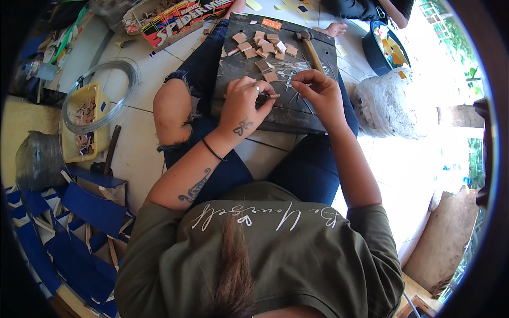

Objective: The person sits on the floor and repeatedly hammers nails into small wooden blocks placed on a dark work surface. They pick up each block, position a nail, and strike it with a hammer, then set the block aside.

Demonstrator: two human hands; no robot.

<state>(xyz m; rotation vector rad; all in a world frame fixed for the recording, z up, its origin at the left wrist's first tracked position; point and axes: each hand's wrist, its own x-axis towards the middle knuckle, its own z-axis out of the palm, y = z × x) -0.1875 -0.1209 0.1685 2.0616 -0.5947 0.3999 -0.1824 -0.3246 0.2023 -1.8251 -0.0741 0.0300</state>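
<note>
The left hand's [241,106] grip is closed on a small brown wooden piece [274,96], held edge-up between thumb and fingers above the near part of the dark tabletop [289,121]. The right hand [324,96] faces it from the other side, thumb and forefinger drawn close together; whether that grip pinches a thin metal pin I cannot tell. Its fingertips are over the scattered metal pins [304,68], a little beyond the wooden piece and to its right, apart from it.

Just past the left fingers lies a loose wooden square [270,77], with the main pile of wooden squares [260,45] farther off toward the far edge. A hammer [314,55] lies to the right of the pile, its handle running toward the right hand.

The left hand covers part of the tabletop's left side, and the right wrist crosses near its right edge. Between the hands and the near edge runs a bare strip of tabletop. Beyond the right edge, a plastic-wrapped bundle [384,103] stands near the right forearm; a dark blue tub [377,62] sits past it.
</note>
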